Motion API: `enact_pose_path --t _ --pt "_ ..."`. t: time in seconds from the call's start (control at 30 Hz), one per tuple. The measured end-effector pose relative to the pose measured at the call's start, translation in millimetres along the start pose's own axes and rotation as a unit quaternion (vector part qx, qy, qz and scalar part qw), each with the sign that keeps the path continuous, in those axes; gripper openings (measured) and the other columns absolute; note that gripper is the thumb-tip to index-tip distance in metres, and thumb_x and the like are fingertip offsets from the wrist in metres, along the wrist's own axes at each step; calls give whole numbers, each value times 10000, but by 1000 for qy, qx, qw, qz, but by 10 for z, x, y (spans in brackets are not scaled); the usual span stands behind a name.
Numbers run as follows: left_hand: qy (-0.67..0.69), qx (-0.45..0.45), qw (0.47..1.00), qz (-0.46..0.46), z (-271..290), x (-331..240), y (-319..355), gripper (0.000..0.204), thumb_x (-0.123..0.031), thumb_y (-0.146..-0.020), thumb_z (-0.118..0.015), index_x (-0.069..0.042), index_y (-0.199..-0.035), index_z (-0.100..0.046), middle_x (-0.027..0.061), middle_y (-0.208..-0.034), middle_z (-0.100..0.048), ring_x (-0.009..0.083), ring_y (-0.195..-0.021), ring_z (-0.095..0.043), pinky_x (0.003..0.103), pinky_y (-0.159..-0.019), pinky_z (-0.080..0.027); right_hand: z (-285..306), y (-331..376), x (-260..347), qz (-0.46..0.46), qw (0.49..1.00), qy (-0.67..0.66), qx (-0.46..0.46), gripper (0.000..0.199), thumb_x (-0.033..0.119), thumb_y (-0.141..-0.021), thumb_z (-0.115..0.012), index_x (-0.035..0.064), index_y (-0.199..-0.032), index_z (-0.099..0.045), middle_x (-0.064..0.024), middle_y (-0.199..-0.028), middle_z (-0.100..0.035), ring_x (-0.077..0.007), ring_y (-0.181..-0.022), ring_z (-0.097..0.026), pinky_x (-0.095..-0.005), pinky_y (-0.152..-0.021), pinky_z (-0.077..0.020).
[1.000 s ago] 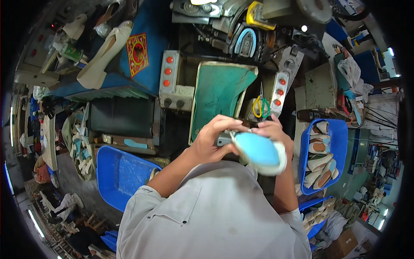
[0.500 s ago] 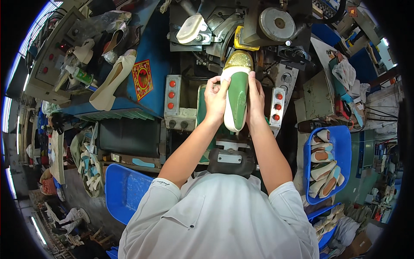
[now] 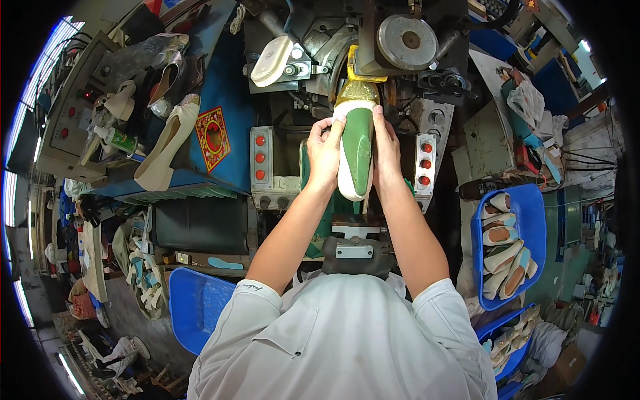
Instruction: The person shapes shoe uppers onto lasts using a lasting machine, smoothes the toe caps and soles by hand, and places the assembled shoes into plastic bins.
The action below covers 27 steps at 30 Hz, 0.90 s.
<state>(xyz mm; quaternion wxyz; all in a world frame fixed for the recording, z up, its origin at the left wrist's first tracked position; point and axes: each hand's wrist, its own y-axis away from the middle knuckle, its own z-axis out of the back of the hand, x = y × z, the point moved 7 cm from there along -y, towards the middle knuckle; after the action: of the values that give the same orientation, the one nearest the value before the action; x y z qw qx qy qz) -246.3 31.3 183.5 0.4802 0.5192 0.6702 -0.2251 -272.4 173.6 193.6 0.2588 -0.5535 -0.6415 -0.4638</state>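
A shoe upper on a green last (image 3: 357,150), white along its edge with a gold toe, is held sole-up between both hands. My left hand (image 3: 325,157) grips its left side and my right hand (image 3: 385,152) grips its right side. The gold toe sits at the jaws of the lasting machine (image 3: 373,60), under a round grey metal disc (image 3: 407,41).
Grey panels with red buttons (image 3: 261,160) (image 3: 425,163) flank the machine. A blue bin (image 3: 510,243) at right holds several lasted shoes. A beige flat shoe (image 3: 167,143) lies on the blue shelf at left. A blue crate (image 3: 197,313) stands lower left.
One second ago the hands held a light blue and white shoe close to my chest. Both hands have since reached forward, and the shoe's toe now sits further into the machine.
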Motion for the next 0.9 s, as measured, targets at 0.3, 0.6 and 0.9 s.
enact_pose_path --t 0.3,0.6,0.9 --pt "-3 24 999 32 63 220 -128 494 -398 -1009 -772 53 -1186 -677 74 -988 -734 99 -816 -669 253 -713 -545 33 -88 -135 -57 998 0 13 798 695 -941 -714 -63 -1186 -676 -136 -1093 -719 -197 -961 -698 -352 -853 -580" --pt "-84 -18 995 -47 212 517 -202 411 -370 -1045 -738 24 -929 -713 49 -907 -724 86 -837 -621 259 -738 -506 494 -276 -354 65 938 313 -136 1088 854 -900 -552 -170 -1258 -636 -411 -1238 -668 -505 -1232 -649 -487 -1055 -498" --pt "-371 19 807 -460 -112 -242 42 243 -112 -1000 -747 13 -1182 -647 175 -1213 -663 255 -1050 -675 346 -912 -555 322 9 155 350 812 401 -242 497 326 -935 -804 -70 -1128 -573 -241 -1074 -620 -392 -1036 -639 -496 -943 -512"
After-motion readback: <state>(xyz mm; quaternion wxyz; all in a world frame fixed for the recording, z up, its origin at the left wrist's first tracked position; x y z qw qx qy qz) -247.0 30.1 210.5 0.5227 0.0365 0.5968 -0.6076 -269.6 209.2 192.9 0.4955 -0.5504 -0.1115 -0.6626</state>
